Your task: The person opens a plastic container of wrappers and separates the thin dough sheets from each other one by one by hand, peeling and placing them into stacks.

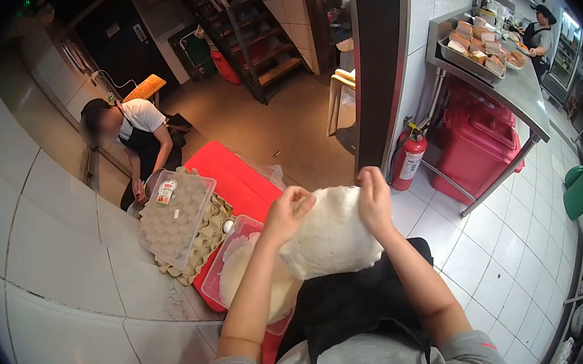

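A flat white sheet of what looks like dough (332, 234) hangs between my two hands above my black apron. My left hand (288, 215) pinches its upper left edge, and my right hand (376, 204) holds its upper right edge. Below and left of the sheet, a clear plastic container (212, 286) holds a pale, round mass (244, 272), partly hidden behind my left forearm. The container rests on a red surface (228, 177).
Stacked egg trays (202, 236) under a clear lid (176, 210) sit at the left, with a white egg (228, 227) beside them. A seated person (136, 137) is beyond. On the right are a fire extinguisher (410, 160), a red bin (474, 143) and a steel table (526, 100).
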`<state>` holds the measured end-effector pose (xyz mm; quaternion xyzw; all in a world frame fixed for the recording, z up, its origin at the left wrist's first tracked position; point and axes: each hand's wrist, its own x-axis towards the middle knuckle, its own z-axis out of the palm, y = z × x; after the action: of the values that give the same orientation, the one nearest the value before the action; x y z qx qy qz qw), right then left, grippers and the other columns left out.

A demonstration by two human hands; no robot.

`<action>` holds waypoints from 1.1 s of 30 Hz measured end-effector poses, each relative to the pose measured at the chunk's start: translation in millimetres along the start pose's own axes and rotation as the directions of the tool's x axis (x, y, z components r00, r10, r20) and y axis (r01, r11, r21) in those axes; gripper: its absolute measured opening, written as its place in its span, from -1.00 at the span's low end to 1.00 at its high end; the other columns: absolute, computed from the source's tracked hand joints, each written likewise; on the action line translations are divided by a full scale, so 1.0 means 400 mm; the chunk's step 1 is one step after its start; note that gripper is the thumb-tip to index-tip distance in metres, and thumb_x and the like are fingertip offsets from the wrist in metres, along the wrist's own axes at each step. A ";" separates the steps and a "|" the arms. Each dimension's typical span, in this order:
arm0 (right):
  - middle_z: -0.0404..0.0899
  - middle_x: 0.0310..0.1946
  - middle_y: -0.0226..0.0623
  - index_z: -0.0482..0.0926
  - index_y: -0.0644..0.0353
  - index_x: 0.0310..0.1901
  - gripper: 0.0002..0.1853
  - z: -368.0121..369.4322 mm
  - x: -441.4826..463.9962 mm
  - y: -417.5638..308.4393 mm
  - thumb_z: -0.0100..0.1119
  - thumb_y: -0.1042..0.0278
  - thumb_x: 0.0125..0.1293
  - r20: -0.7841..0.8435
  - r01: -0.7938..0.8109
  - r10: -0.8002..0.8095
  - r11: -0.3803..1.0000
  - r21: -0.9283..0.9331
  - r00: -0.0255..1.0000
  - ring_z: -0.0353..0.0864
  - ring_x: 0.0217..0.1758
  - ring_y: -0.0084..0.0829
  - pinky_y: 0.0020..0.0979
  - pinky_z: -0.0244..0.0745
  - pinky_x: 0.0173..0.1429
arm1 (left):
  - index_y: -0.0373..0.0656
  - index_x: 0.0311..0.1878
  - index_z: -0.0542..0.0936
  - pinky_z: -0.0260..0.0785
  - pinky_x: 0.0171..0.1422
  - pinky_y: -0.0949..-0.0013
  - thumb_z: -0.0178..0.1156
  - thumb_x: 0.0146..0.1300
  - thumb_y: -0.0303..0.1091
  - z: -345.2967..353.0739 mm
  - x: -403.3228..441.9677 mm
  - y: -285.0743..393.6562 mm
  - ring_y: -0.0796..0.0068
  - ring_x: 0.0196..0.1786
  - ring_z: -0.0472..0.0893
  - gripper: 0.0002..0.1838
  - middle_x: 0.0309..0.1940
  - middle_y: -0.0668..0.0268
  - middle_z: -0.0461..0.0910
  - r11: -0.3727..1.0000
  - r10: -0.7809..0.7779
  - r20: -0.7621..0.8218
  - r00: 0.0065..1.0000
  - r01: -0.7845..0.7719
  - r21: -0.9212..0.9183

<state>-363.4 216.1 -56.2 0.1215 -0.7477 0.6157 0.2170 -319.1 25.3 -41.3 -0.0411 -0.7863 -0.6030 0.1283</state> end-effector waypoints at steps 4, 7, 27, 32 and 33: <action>0.56 -0.44 0.03 0.46 0.28 -0.23 -0.68 -0.022 -0.039 0.049 -0.14 0.18 0.50 0.021 -0.084 0.085 0.995 -0.053 0.996 0.60 -0.31 0.04 -0.19 0.43 -0.23 | -0.29 -0.24 0.59 0.39 -0.14 0.48 0.42 0.13 -0.22 -0.032 -0.011 -0.049 0.64 -0.29 0.52 -0.67 -0.38 0.38 0.62 0.994 -0.107 0.170 0.979 0.103 0.035; 0.59 -0.37 0.11 0.48 0.25 -0.22 -0.60 -0.043 -0.012 0.044 -0.15 0.04 0.48 0.229 -0.073 0.130 0.967 -0.243 0.965 0.59 -0.21 0.13 -0.07 0.44 -0.16 | -0.30 -0.25 0.59 0.38 -0.18 0.51 0.39 0.17 -0.23 -0.005 -0.026 -0.065 0.66 -0.32 0.51 -0.70 -0.40 0.39 0.61 0.986 -0.117 0.110 0.987 0.129 -0.109; 0.53 -0.66 -0.07 0.44 0.15 -0.20 -0.85 0.038 -0.053 -0.112 0.02 0.26 0.35 0.436 0.389 -0.191 0.817 -0.426 0.879 0.56 -0.60 -0.02 -0.05 0.42 -0.49 | -0.23 -0.69 0.36 0.10 -0.54 0.29 -0.04 0.46 -0.01 0.100 -0.006 -0.064 0.59 -0.63 0.24 -0.39 -0.79 0.41 0.24 0.993 -0.113 -0.324 0.939 0.100 -0.058; 0.52 -0.70 -0.13 0.38 0.12 -0.25 -0.89 0.059 -0.042 -0.078 0.05 0.35 0.22 0.451 0.461 -0.265 0.788 -0.409 0.853 0.56 -0.64 -0.06 -0.07 0.42 -0.55 | -0.30 -0.68 0.37 0.12 -0.53 0.23 -0.04 0.45 -0.04 0.108 -0.006 -0.047 0.51 -0.65 0.25 -0.39 -0.80 0.28 0.27 0.996 -0.068 -0.375 0.925 0.086 0.032; 0.52 -0.70 -0.11 0.39 0.12 -0.26 -0.88 0.067 -0.019 -0.030 0.03 0.29 0.28 0.388 0.406 -0.252 0.824 -0.394 0.887 0.55 -0.64 -0.03 -0.05 0.42 -0.55 | -0.30 -0.68 0.36 0.12 -0.53 0.22 -0.04 0.45 -0.05 0.123 -0.020 -0.017 0.50 -0.65 0.25 -0.39 -0.81 0.28 0.26 0.994 -0.039 -0.371 0.928 0.074 0.079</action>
<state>-356.1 186.7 -53.3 0.2925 -0.8650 0.3431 0.2202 -320.4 71.4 -61.3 0.1013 -0.7760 -0.5667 0.2579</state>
